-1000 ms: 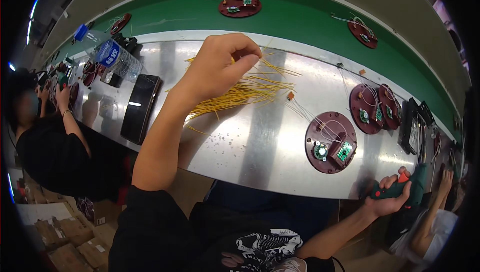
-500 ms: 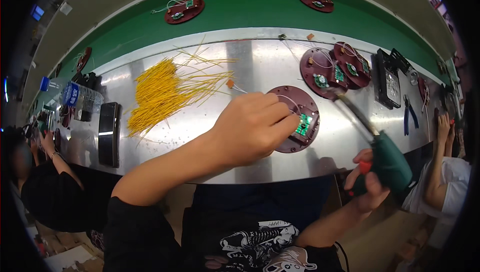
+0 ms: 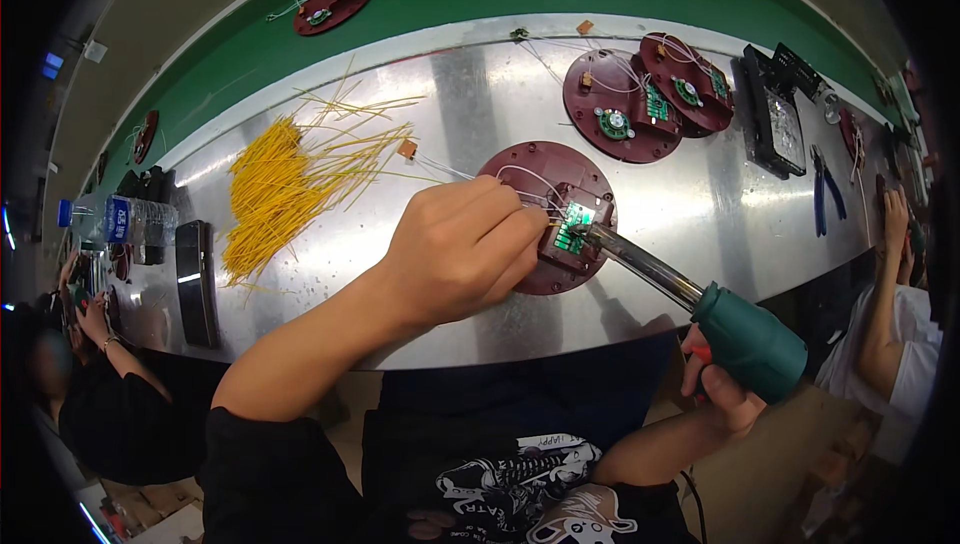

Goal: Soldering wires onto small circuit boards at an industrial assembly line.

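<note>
My right hand (image 3: 722, 384) is wrapped round the dark green handle of a soldering gun (image 3: 752, 342) with a red trigger. Its metal barrel slants up to the left, and the tip meets the small green circuit board (image 3: 574, 228) on a round maroon plate (image 3: 530, 159). Beside that board, my left hand (image 3: 470, 244) is closed in a pinch on a thin wire (image 3: 552, 215), only whose end shows at the fingertips. Pale wires arch over the plate, one leading to a small orange-brown connector (image 3: 407, 149). The left hand covers the plate's left part.
A pile of yellow wires (image 3: 268, 194) lies left of the plate, near a phone (image 3: 196, 284) and water bottle (image 3: 140, 219). More maroon plates (image 3: 610, 139), a black case (image 3: 775, 129) and blue-handled pliers (image 3: 828, 199) lie right. Co-workers' arms (image 3: 880, 329) show at both sides.
The soldering gun has swung left and down, so its tip is now at the circuit board. My left hand stays by the board; the whole view has shifted slightly.
</note>
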The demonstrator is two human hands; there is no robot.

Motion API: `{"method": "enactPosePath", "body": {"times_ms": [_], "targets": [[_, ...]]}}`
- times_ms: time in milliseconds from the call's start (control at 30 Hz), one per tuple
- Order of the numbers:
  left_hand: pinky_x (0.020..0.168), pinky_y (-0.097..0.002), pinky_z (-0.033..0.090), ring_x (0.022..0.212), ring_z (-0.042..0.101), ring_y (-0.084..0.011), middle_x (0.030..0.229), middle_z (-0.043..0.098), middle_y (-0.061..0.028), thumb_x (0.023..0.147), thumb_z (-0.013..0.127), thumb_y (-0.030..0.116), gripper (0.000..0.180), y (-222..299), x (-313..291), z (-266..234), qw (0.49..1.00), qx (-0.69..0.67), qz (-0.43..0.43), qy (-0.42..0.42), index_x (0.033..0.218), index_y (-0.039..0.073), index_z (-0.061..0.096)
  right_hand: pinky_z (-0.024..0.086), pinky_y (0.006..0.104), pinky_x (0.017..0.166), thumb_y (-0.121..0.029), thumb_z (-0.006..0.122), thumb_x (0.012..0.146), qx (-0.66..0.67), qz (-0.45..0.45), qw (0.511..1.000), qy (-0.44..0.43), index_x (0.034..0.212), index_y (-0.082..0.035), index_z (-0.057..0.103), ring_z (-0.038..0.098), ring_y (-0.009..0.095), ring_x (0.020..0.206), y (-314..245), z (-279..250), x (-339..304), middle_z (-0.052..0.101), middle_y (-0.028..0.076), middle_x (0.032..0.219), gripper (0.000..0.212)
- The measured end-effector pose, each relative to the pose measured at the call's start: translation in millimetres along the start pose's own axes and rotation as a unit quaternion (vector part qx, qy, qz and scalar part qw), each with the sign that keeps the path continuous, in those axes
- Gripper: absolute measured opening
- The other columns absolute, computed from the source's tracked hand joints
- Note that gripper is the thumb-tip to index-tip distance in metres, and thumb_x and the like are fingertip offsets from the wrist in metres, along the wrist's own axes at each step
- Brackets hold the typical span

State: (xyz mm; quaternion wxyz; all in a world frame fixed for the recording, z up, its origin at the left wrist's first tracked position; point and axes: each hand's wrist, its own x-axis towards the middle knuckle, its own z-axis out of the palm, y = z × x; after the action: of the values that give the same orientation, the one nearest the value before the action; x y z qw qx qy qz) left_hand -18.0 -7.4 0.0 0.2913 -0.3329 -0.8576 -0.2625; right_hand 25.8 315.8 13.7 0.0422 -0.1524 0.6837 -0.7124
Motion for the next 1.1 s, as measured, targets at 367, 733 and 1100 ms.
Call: {"method": "enactPosePath", "body": {"times_ms": [367,733,1100], "targets": [[0.047,-0.0347,0.043,0.057,0.054,-0.0226,0.069,0.053,-0.0071,0.065,0.069,-0.002,0.021,1,-2,-1,1.000,-0.007,-0.012,-0.016,0.086,0.000,0.066,0.047,0.0274,0.048,-0.013,0.073,0.076,0.000,0.041,0.999,0.017,0.113,0.016,0.058,0.059,0.017,0.052,-7,11,1,0.064,0.019,0.080,0.049],[0.049,-0.0342,0.044,0.060,0.054,-0.0221,0.071,0.049,-0.0054,0.067,0.071,0.004,0.018,0,-4,-1,1.000,-0.005,-0.026,-0.015,0.083,0.004,0.062,0.041,0.0271,0.043,-0.022,0.069,0.079,-0.012,0.040,0.999,0.014,0.107,0.013,0.057,0.052,0.018,0.049,-5,11,-6,0.058,0.022,0.087,0.046],[0.049,-0.0338,0.045,0.060,0.054,-0.0214,0.070,0.049,-0.0053,0.068,0.071,0.005,0.018,0,-4,-1,1.000,0.004,-0.024,-0.018,0.083,0.005,0.062,0.040,0.0258,0.042,-0.023,0.068,0.080,-0.024,0.052,0.998,0.034,0.110,0.013,0.055,0.050,0.017,0.048,-13,17,-5,0.057,0.021,0.083,0.048]]}}
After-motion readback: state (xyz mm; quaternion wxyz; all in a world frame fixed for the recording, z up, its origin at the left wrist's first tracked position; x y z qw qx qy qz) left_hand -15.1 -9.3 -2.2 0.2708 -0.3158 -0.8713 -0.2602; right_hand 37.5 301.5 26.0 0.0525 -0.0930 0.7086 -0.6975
